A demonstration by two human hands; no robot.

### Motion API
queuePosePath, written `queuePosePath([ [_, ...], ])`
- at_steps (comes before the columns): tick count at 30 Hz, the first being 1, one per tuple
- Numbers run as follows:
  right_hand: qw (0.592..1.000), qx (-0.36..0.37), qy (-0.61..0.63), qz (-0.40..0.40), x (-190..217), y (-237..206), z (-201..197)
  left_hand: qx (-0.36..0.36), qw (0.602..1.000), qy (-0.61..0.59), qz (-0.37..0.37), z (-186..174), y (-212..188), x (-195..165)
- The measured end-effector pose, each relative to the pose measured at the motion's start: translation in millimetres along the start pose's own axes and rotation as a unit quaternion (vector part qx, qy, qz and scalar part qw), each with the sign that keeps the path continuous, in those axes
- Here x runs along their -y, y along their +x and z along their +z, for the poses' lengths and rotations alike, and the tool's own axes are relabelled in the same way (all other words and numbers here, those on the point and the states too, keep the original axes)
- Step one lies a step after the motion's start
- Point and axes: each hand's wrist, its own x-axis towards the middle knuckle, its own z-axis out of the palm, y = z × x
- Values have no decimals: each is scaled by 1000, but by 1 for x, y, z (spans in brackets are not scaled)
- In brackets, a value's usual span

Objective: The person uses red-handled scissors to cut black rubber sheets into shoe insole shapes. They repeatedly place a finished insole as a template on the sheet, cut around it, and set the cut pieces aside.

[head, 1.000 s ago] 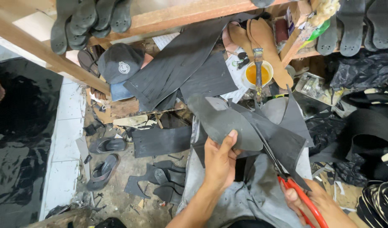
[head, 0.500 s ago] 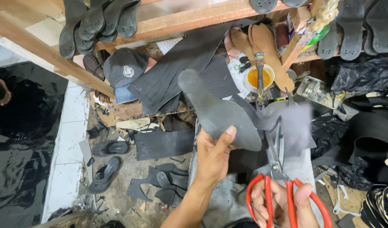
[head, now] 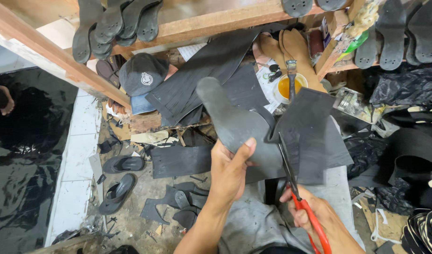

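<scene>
1. A dark rubber sheet (head: 305, 136) was held up over the lap, partly cut into a sole shape.
2. The sole-shaped end was gripped by the left hand (head: 230, 171), thumb on top.
3. Red-handled scissors (head: 298, 197) were clutched in the right hand (head: 314, 214), blades in the rubber.

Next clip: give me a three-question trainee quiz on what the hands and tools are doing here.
1. True or false: the left hand grips the black rubber sheet.
2. The right hand works scissors whose handles are: A) red B) blue C) green
3. Which item lies on the floor at left: the sandals or the cap?

Key: 1 true; 2 A; 3 the sandals, since the cap rests up on the bench clutter.
</scene>
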Motion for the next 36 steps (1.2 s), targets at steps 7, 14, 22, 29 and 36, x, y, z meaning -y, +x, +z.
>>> queuePosePath([
  [7,998,60,12,-25,9,1,3,-12,1000,-13,21,-1,4,-16],
  [14,997,21,16,-72,30,1,18,17,1000,7,-22,5,-10,-9],
  [22,997,-17,-6,-69,42,7,23,23,999,30,-35,-4,-12,0],
  [29,998,-7,51,39,11,10,8,59,997,-2,-39,-18,-1,-5],
  [36,995,91,15,-49,19,0,3,72,997,17,-37,-22,3,-10],
])
